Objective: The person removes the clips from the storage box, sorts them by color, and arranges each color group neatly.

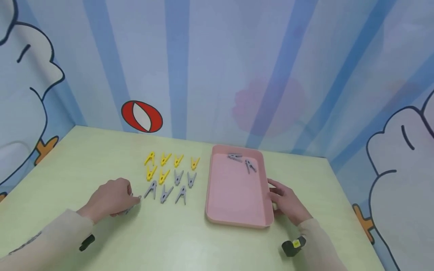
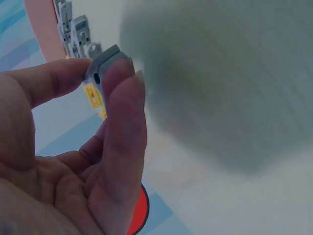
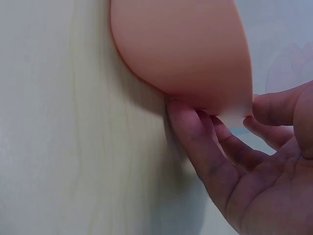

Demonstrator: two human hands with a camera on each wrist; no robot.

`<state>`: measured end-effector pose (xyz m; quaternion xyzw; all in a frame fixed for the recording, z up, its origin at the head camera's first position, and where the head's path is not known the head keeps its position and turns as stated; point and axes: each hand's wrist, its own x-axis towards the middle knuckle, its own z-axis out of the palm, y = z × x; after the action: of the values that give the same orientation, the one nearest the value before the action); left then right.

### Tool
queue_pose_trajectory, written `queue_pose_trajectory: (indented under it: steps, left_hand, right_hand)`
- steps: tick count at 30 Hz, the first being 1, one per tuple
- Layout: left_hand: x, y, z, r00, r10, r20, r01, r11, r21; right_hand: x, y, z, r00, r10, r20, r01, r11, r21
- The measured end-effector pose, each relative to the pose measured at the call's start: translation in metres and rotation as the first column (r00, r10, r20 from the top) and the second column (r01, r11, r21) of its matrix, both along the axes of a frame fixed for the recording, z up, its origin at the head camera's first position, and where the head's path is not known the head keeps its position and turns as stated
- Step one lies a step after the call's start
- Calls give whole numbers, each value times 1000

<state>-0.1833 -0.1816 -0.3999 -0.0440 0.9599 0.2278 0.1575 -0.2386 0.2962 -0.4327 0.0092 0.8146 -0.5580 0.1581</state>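
Note:
My left hand [image 1: 110, 199] pinches a grey clothespin [image 2: 105, 63] between thumb and fingers, low over the table at the left. Most of that clothespin is hidden behind the fingers. To its right, several grey clothespins [image 1: 165, 194] lie in loose rows, with several yellow clothespins [image 1: 162, 177] mostly behind them. My right hand [image 1: 286, 201] holds the right side of a pink tray [image 1: 237, 195]. In the right wrist view, the thumb [image 3: 183, 117] touches the tray's lower edge and a finger [image 3: 274, 107] meets the rim. Two grey clothespins [image 1: 250, 165] lie at the tray's far end.
The pale table [image 1: 162, 241] runs back to a blue striped backdrop [image 1: 210, 75] with cartoon figures. Dark wrist devices [image 1: 292, 247] sit at both sleeves. The tray's raised walls stand between the clothespin rows and my right hand.

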Motion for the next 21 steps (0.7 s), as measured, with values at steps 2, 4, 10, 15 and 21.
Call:
queue_pose_trajectory:
  steps: [2, 4, 10, 15, 21]
  left_hand:
    - [-1, 2, -2, 1000, 0, 0, 0, 1000, -11]
    - [-2, 4, -4, 1000, -4, -3, 3, 1000, -24]
    - [-6, 6, -4, 1000, -6, -21, 4, 999, -52]
    - [-7, 6, -7, 1000, -3, -6, 3, 999, -43]
    - [-5, 4, -6, 1000, 22, 11, -21, 998, -65]
  right_hand:
    - [0, 1, 2, 1000, -8, -4, 8, 1000, 1]
    - [1, 2, 3, 1000, -12, -4, 12, 1000, 3]
    - [0, 1, 5, 1000, -15, -5, 15, 1000, -6]
    - [0, 3, 5, 1000, -15, -12, 15, 1000, -6]
    - [1, 2, 1, 1000, -8, -8, 8, 1000, -17]
